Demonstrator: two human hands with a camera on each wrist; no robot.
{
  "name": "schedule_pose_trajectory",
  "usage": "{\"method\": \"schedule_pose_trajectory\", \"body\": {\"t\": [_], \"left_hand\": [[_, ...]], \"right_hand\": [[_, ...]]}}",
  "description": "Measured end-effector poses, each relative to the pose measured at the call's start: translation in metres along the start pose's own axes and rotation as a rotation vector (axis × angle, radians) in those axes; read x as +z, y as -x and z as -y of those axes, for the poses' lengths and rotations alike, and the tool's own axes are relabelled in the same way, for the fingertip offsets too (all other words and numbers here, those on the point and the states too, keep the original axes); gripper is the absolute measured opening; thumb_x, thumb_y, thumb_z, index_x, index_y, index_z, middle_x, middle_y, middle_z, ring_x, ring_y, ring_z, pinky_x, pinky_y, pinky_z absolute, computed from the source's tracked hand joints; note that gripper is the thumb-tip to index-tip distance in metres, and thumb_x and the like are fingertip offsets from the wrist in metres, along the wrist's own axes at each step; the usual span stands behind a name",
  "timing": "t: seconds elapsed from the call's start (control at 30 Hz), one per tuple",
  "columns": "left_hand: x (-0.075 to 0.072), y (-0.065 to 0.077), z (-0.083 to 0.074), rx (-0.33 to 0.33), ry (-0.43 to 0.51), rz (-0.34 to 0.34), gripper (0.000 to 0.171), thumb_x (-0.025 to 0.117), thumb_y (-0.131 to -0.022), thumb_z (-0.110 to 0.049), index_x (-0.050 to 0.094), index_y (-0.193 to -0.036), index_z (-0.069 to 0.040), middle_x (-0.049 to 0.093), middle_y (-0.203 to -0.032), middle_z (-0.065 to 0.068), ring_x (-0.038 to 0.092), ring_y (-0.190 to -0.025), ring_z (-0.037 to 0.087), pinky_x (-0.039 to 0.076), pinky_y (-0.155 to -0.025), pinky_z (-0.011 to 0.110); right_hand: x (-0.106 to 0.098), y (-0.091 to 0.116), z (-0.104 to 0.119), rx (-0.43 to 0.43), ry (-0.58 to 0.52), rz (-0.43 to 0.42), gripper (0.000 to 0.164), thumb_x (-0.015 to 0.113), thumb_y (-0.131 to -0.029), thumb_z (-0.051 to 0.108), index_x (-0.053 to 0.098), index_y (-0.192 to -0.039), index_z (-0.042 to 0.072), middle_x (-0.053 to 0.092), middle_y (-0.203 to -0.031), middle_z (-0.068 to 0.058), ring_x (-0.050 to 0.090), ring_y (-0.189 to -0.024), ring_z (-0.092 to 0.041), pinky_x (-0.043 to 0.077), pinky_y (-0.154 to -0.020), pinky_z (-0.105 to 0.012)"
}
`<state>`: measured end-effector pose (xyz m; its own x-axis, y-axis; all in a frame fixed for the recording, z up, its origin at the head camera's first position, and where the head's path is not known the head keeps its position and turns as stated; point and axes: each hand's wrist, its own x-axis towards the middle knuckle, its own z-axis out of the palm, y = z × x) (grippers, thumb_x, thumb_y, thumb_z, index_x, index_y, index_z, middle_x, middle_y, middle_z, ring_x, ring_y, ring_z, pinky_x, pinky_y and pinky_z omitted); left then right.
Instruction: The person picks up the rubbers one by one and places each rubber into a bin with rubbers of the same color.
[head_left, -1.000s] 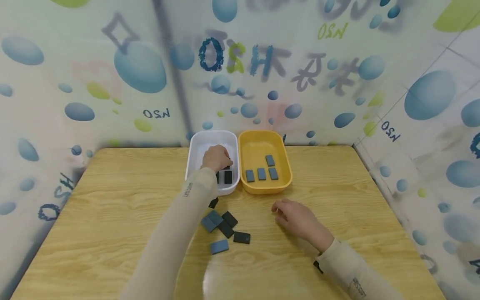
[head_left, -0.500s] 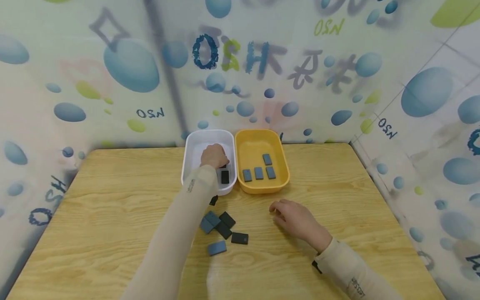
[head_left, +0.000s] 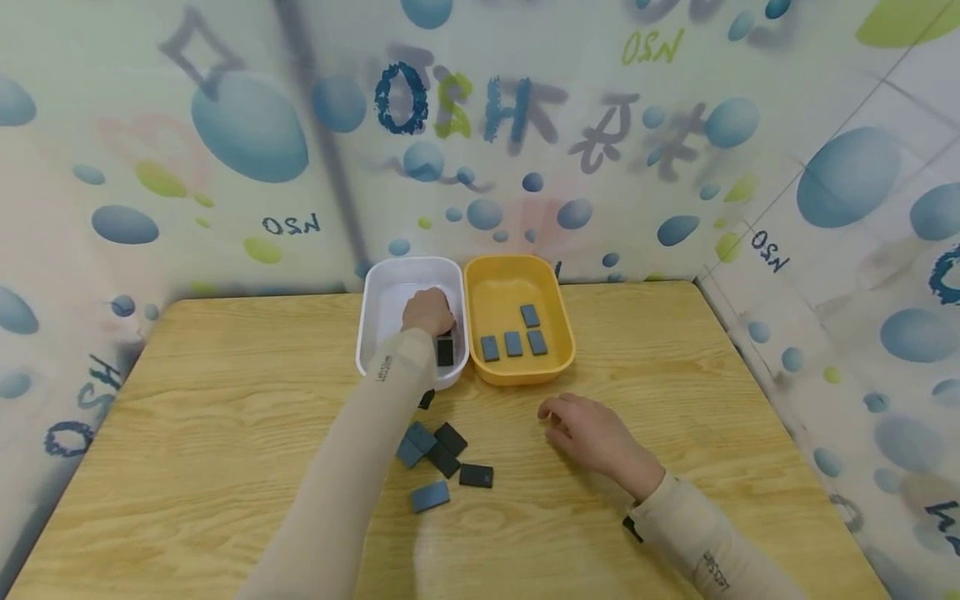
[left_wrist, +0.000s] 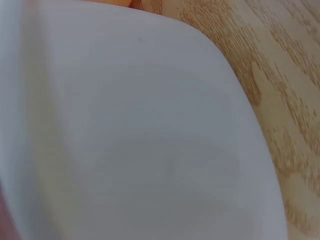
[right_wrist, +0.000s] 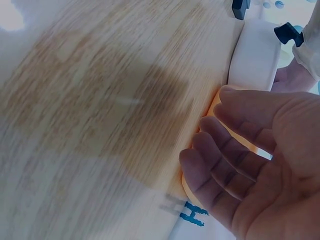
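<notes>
My left hand reaches down into the white tray, back of the hand up. Its fingertips are mostly hidden, and I cannot tell whether they pinch the dark tile partly showing beneath them. A flat black tile lies in the tray just nearer to me. In the left wrist view, the pale tray wall fills most of the picture. My right hand is over the table in front of the yellow tray. Its fingers curl loosely around nothing in the right wrist view.
Several blue-grey tiles lie in the yellow tray. On the wooden table, before the trays, are a blue pair, black tiles, a separate black tile and a blue one. A patterned wall stands behind.
The head view has shifted slightly, moving the scene a little left. My left hand stays at nearly the same spot in the white tray, and my right hand keeps its pose.
</notes>
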<state>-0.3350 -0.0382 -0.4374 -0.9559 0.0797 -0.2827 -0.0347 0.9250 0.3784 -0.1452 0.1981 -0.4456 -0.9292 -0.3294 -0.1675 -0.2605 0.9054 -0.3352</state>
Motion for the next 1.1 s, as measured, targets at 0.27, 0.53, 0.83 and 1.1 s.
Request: {"method": "schedule_pose_trajectory", "body": {"t": [0.27, 0.53, 0.83, 1.1], "left_hand": [[-0.003, 0.002, 0.003, 0.003, 0.034, 0.029, 0.015, 0.062, -0.088, -0.014, 0.067, -0.100, -0.006, 0.068, -0.096, 0.011, 0.060, -0.090, 0.027, 0.052, -0.092, 0.040], [-0.001, 0.002, 0.010, 0.009, 0.037, 0.000, 0.009, 0.061, -0.085, -0.013, 0.066, -0.089, -0.006, 0.064, -0.087, 0.009, 0.057, -0.084, 0.026, 0.051, -0.084, 0.039], [-0.023, 0.023, 0.011, 0.048, 0.051, 0.010, 0.034, 0.061, -0.088, -0.013, 0.063, -0.121, -0.005, 0.065, -0.119, 0.013, 0.059, -0.105, 0.028, 0.050, -0.097, 0.041], [-0.037, 0.044, 0.010, 0.086, 0.045, 0.016, 0.040, 0.064, -0.091, -0.018, 0.059, -0.129, -0.008, 0.061, -0.129, 0.011, 0.057, -0.112, 0.028, 0.047, -0.102, 0.042]], "right_hand": [[-0.001, -0.002, 0.003, 0.004, 0.001, 0.013, 0.015, 0.068, -0.090, 0.017, 0.067, -0.105, 0.017, 0.063, -0.090, 0.005, 0.057, -0.078, -0.008, 0.050, -0.069, -0.030], [-0.002, -0.001, 0.006, -0.011, 0.003, 0.014, 0.015, 0.068, -0.090, 0.017, 0.067, -0.105, 0.017, 0.064, -0.090, 0.004, 0.057, -0.079, -0.009, 0.050, -0.069, -0.031], [-0.002, -0.001, 0.009, -0.018, 0.010, 0.023, 0.016, 0.068, -0.091, 0.017, 0.067, -0.107, 0.016, 0.065, -0.093, 0.003, 0.059, -0.082, -0.011, 0.052, -0.072, -0.033], [-0.003, -0.002, 0.013, -0.022, 0.007, 0.031, 0.016, 0.068, -0.091, 0.018, 0.067, -0.107, 0.017, 0.065, -0.094, 0.002, 0.059, -0.083, -0.011, 0.052, -0.073, -0.033]]}}
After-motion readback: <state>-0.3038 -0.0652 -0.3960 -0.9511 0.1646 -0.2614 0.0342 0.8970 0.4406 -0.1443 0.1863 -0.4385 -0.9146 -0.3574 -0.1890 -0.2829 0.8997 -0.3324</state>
